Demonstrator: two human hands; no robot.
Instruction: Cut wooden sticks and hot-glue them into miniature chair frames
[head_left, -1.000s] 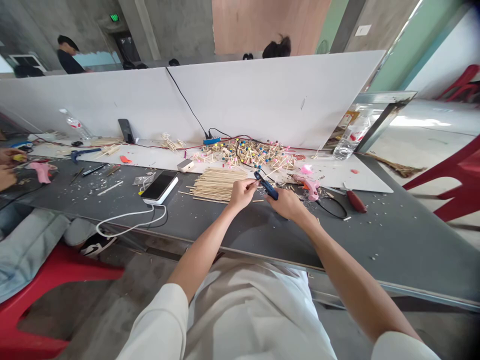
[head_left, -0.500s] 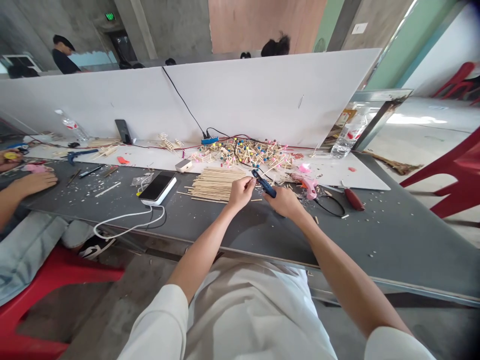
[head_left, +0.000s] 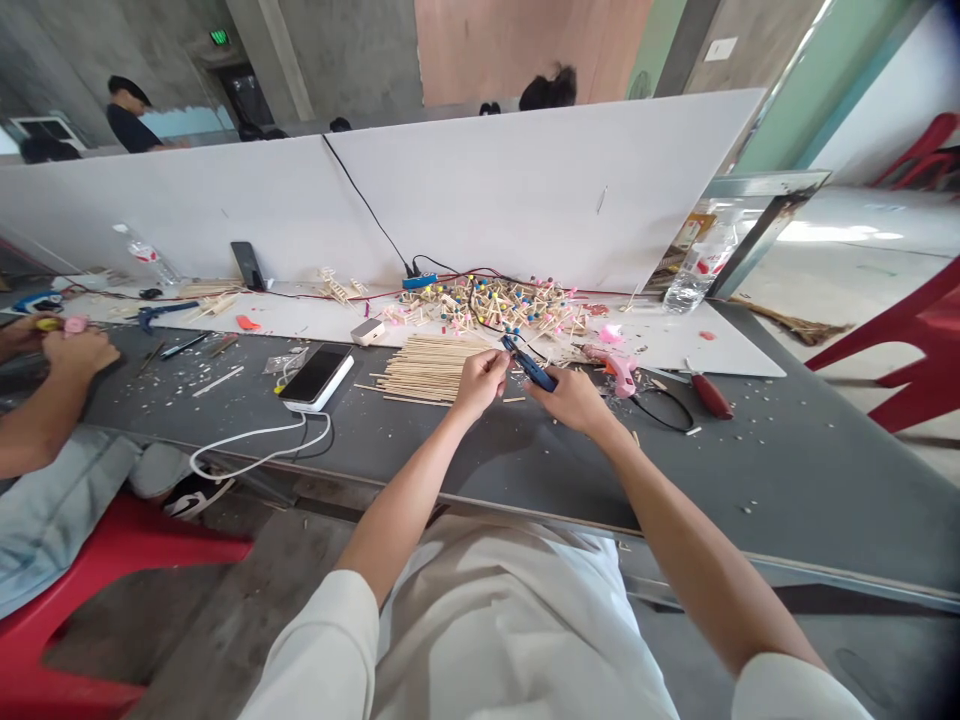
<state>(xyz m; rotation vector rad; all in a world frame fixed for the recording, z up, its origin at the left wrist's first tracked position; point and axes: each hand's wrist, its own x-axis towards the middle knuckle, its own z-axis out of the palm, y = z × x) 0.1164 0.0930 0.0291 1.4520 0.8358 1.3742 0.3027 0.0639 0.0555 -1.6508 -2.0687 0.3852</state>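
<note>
My right hand (head_left: 576,398) is wrapped round the handles of dark blue pliers (head_left: 537,373), whose jaws point up and left. Close to those jaws, my left hand (head_left: 481,384) is closed in a pinch; whatever lies between its fingertips is too small to make out. Thin wooden sticks (head_left: 416,372) lie in a flat bundle just left of that hand. Behind both hands spreads a heap of short stick pieces with coloured balls (head_left: 517,305). A pink glue gun (head_left: 619,372) rests on its side to the right of the pliers.
A red-handled tool (head_left: 711,396) and a water bottle (head_left: 697,272) are at the right. Left of the sticks sit a phone on a white block (head_left: 318,376) and its looping cable (head_left: 225,473). A white panel (head_left: 480,200) stands behind. At far left a co-worker's hands (head_left: 71,350) hold something pink.
My hands and the pliers stay almost in place, the right hand shifting slightly right. The co-worker's hands have come together and lifted the pink thing off the table.
</note>
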